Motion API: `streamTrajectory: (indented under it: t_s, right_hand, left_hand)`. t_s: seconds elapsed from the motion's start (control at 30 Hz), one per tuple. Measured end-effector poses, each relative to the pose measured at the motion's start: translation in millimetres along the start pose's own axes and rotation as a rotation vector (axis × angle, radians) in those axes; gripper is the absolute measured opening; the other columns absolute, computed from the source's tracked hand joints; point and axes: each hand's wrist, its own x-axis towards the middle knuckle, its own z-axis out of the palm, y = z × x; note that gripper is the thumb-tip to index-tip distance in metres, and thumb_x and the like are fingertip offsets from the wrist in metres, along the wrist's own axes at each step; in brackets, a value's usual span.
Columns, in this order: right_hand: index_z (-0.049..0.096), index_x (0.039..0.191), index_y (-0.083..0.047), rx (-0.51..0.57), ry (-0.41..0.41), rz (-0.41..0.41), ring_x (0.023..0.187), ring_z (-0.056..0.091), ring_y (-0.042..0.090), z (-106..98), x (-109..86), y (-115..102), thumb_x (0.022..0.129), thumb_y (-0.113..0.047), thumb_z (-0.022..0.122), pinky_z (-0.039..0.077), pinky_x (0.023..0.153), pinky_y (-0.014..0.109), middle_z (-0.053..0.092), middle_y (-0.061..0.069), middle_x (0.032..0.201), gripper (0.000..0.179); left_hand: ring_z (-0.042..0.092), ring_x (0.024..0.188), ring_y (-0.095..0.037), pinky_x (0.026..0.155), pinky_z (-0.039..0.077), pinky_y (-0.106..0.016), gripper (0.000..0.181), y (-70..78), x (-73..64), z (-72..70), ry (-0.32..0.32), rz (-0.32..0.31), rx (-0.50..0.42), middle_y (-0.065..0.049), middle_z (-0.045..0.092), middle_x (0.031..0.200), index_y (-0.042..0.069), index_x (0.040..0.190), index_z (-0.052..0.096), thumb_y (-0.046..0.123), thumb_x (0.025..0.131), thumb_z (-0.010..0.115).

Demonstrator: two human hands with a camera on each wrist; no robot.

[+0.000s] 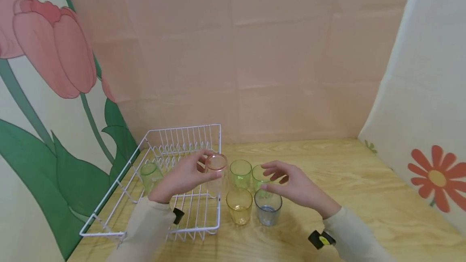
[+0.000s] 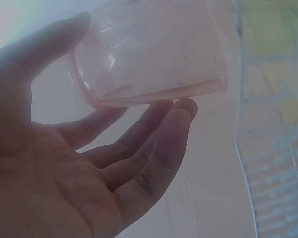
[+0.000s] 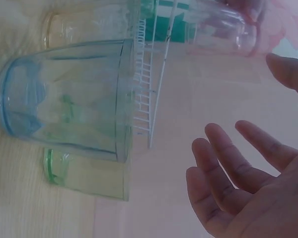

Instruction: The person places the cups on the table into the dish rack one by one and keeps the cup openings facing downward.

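A clear pink glass (image 1: pixel 217 175) is in my left hand (image 1: pixel 187 175), pinched between thumb and fingers above the rack's right side. In the left wrist view the thumb lies on one side of the pink glass (image 2: pixel 154 54) and the fingertips on the other. The right wrist view shows its thick base uppermost. My right hand (image 1: pixel 293 183) hovers with loosely bent fingers and holds nothing. Just below and left of it stand a blue glass (image 1: pixel 268 210) and a green glass (image 1: pixel 259 175), the latter partly hidden by the fingers.
Left of the blue glass stands a yellow glass (image 1: pixel 239 209), with another green glass (image 1: pixel 240 173) behind it. A white wire dish rack (image 1: pixel 193 229) is on the left of the wooden table (image 1: pixel 349 197). Inside it, at its left, is a green glass (image 1: pixel 150 173).
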Motion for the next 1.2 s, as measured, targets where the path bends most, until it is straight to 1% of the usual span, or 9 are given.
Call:
streamTrajectory:
  t_s: [0.1,0.2,0.3,0.43,0.53,0.7,0.93,1.07,1.2]
  right_hand:
    - [0.060,0.132,-0.018,-0.007,0.008,-0.004,0.101,0.063,0.020,-2.9,-0.5,2.4,0.088,-0.041,0.076,0.052,0.083,0.035,0.068,0.000,0.116,0.052]
    - [0.060,0.132,-0.018,-0.003,0.010,0.002,0.101,0.063,0.019,-4.7,-0.9,3.0,0.088,-0.040,0.076,0.052,0.083,0.034,0.068,0.001,0.116,0.051]
    - [0.060,0.132,-0.015,-0.001,0.005,0.001,0.101,0.063,0.019,-5.3,-1.4,4.1,0.089,-0.038,0.076,0.052,0.082,0.033,0.067,0.002,0.116,0.051]
    - [0.061,0.132,-0.014,0.005,0.001,0.012,0.101,0.062,0.019,-4.9,-2.3,6.3,0.090,-0.037,0.075,0.052,0.081,0.033,0.068,0.003,0.116,0.050]
    - [0.061,0.131,-0.014,0.003,0.001,0.014,0.101,0.062,0.020,-4.0,-2.7,8.4,0.091,-0.036,0.075,0.052,0.081,0.034,0.068,0.003,0.116,0.048]
    - [0.062,0.130,-0.013,-0.008,0.000,0.010,0.099,0.062,0.019,-2.1,-3.4,11.6,0.090,-0.036,0.075,0.052,0.081,0.032,0.068,0.002,0.114,0.048]
    - [0.062,0.129,-0.013,0.006,-0.013,0.033,0.099,0.062,0.019,-0.3,-5.1,13.6,0.091,-0.035,0.074,0.052,0.080,0.032,0.068,0.004,0.115,0.047]
    - [0.062,0.128,-0.013,-0.002,-0.011,0.040,0.099,0.062,0.018,-0.1,-5.6,14.9,0.091,-0.037,0.074,0.052,0.080,0.032,0.069,0.003,0.115,0.046]
    - [0.063,0.127,-0.014,-0.009,-0.012,0.035,0.098,0.062,0.018,0.5,-5.4,16.8,0.090,-0.036,0.074,0.052,0.079,0.032,0.069,0.002,0.115,0.044]
  left_hand:
    - [0.064,0.095,-0.020,0.074,0.054,-0.034,0.059,-11.4,1.0,-15.8,0.022,-0.028,0.030,-0.006,0.064,0.109,0.010,0.132,0.055,0.041,0.087,0.077]
    - [0.064,0.095,-0.024,0.075,0.055,-0.037,0.059,-24.6,3.7,-30.3,0.024,-0.066,0.046,-0.013,0.064,0.111,0.004,0.131,0.052,0.039,0.089,0.075]
    - [0.063,0.095,-0.027,0.075,0.055,-0.039,0.059,-37.8,7.4,-41.1,0.033,-0.118,0.077,-0.018,0.064,0.113,0.000,0.129,0.052,0.038,0.089,0.075]
    - [0.063,0.093,-0.028,0.076,0.053,-0.041,0.053,-56.5,12.7,-50.2,0.037,-0.156,0.139,-0.019,0.065,0.110,-0.003,0.120,0.055,0.035,0.089,0.075]
    - [0.062,0.089,-0.026,0.073,0.052,-0.039,0.045,-71.6,16.8,-53.3,0.035,-0.165,0.163,-0.016,0.065,0.102,-0.003,0.111,0.056,0.031,0.088,0.075]
    - [0.056,0.075,-0.022,0.062,0.047,-0.032,0.037,-92.0,22.2,-54.0,0.026,-0.190,0.167,-0.011,0.060,0.088,-0.001,0.097,0.055,0.028,0.089,0.075]
    - [0.050,0.059,-0.017,0.049,0.044,-0.027,0.036,-107.3,26.4,-53.4,0.001,-0.270,0.113,-0.008,0.052,0.083,0.000,0.096,0.052,0.027,0.091,0.073]
    - [0.051,0.066,-0.019,0.052,0.051,-0.031,0.038,-114.8,28.4,-51.8,0.001,-0.312,0.098,-0.009,0.052,0.086,0.000,0.098,0.053,0.031,0.090,0.075]
    - [0.055,0.074,-0.022,0.057,0.055,-0.034,0.042,-116.0,27.3,-50.6,0.000,-0.349,0.103,-0.011,0.055,0.091,-0.001,0.104,0.056,0.033,0.089,0.076]
